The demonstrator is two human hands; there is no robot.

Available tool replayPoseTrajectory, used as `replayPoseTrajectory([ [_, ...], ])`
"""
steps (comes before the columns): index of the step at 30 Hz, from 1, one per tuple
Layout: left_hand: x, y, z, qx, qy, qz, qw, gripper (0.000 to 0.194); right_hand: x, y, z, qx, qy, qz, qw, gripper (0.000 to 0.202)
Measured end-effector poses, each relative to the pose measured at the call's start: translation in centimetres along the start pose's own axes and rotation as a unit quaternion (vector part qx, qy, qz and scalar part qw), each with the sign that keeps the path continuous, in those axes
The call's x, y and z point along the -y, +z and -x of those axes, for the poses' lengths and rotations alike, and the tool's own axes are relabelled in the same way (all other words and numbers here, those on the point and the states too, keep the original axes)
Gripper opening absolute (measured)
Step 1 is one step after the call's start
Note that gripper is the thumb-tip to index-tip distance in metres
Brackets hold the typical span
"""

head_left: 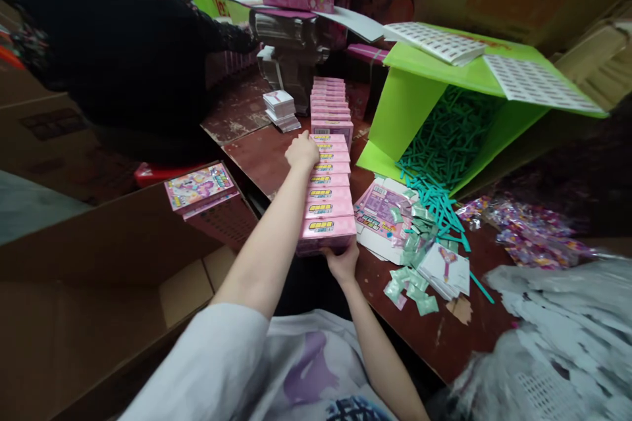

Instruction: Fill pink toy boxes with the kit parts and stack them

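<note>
A row of pink boxes (pixel 328 196) with yellow markings on their edges runs away from me over the table's front edge. My left hand (pixel 302 151) grips the row at its far left end, fingers curled over the boxes. At the near end, my right hand (pixel 344 263) holds the row from below, its fingers partly hidden under the nearest box. Behind them stands a second line of pink boxes (pixel 330 105), close to the far end of the held row. A small stack of white cards (pixel 280 105) lies to the left of that line.
A green box (pixel 409 105) spills teal sticks (pixel 444 138). Near it lie green sachets (pixel 417 286), white cards (pixel 447 270) and flat printed cartons (pixel 380 210). An open cardboard carton (pixel 89 276) is at left, with pink boxes (pixel 200 187) at its edge. A dark-clothed person (pixel 133 66) is beyond.
</note>
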State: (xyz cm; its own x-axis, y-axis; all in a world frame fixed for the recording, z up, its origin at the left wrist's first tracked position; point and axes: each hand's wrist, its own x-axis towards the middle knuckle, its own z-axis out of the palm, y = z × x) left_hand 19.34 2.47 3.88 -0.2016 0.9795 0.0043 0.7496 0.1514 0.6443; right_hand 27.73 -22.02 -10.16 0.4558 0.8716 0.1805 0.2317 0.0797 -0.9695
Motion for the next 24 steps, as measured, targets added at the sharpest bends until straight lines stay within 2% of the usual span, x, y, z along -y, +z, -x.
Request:
replayPoseTrajectory([
  [5,-0.4,0.2,0.5,-0.043,-0.024,-0.02,0.999,0.043,0.5,-0.3,-0.1,-0.006,-0.025,0.028,0.999,0.087],
  [8,-0.6,0.1,0.7,-0.056,-0.021,-0.061,0.996,0.043,2.4,-2.3,0.9,-0.084,-0.113,0.08,0.987,0.09],
  [9,-0.7,0.0,0.7,-0.053,-0.02,-0.068,0.996,0.043,3.4,-3.3,1.5,-0.108,-0.155,0.084,0.978,0.08],
  [10,-0.8,0.0,0.8,-0.05,-0.022,-0.073,0.996,0.042,4.6,-4.2,2.0,-0.108,-0.193,0.072,0.973,0.064],
  [11,-0.9,-0.1,0.8,-0.048,-0.025,-0.079,0.995,0.041,5.9,-5.0,2.3,-0.074,-0.22,0.043,0.972,0.044],
  [12,-1.0,-0.1,0.8,-0.046,-0.03,-0.088,0.995,0.04,7.4,-5.6,2.5,0.006,-0.223,0.002,0.975,0.025],
  [13,-1.0,-0.2,0.8,-0.045,-0.034,-0.097,0.994,0.039,8.8,-5.9,2.4,0.108,-0.198,-0.049,0.973,0.015],
  [14,-1.1,-0.2,0.9,-0.042,-0.038,-0.107,0.993,0.038,10.2,-6.0,2.1,0.212,-0.141,-0.096,0.962,0.015],
  [15,-1.2,-0.3,0.9,-0.04,-0.041,-0.113,0.992,0.038,11.3,-5.8,1.4,0.284,-0.067,-0.138,0.946,0.016],
  [16,-1.3,-0.4,1.0,-0.038,-0.042,-0.117,0.992,0.038,12.3,-5.5,0.6,0.321,0.01,-0.177,0.93,0.017],
  [18,-1.3,-0.4,1.1,-0.037,-0.042,-0.12,0.991,0.038,13.6,-4.7,-1.4,0.324,0.15,-0.238,0.903,0.019],
  [20,-1.3,-0.5,1.1,-0.036,-0.04,-0.118,0.992,0.039,14.3,-4.1,-3.3,0.316,0.252,-0.26,0.877,0.019],
  [22,-1.3,-0.4,1.1,-0.036,-0.037,-0.115,0.992,0.039,14.9,-3.9,-4.6,0.329,0.323,-0.247,0.853,0.016],
  [24,-1.2,-0.4,1.1,-0.034,-0.038,-0.112,0.992,0.04,15.4,-4.0,-5.4,0.343,0.361,-0.225,0.838,0.013],
])
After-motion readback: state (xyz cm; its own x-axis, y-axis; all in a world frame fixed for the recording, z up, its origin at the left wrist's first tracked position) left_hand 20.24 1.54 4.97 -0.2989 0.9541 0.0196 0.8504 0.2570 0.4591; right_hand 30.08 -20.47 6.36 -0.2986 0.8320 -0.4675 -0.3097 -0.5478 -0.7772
